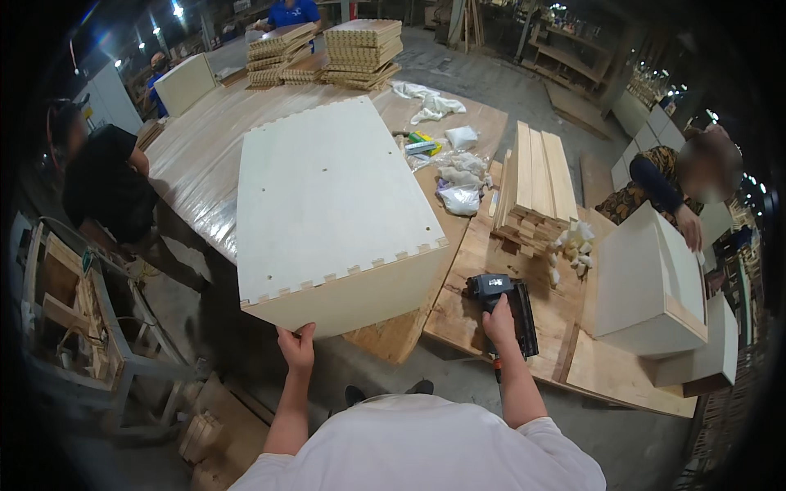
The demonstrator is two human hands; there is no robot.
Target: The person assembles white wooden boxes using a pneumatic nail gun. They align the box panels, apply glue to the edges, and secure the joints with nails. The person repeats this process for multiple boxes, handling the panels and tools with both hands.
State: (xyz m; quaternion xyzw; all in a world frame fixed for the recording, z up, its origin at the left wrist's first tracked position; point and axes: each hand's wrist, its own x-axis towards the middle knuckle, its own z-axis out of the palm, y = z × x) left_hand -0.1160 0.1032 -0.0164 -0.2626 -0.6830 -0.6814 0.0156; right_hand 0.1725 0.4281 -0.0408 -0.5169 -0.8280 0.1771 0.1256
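A large pale wooden box with finger-jointed edges rests in front of me on the plastic-covered table. Its broad top face shows several small dark holes or knots. At the box's near lower edge is my left hand, thumb against the front side and fingers curled beneath it. My right hand is wrapped around the handle of a black nail gun, which sits over the plywood bench on the right. An orange-ended fitting shows below the tool's grip.
Stacked light boards stand behind the nail gun, beside crumpled scraps. A co-worker handles a white box at right; another person stands left. Jointed panels are piled at the back. A wooden frame cart stands lower left.
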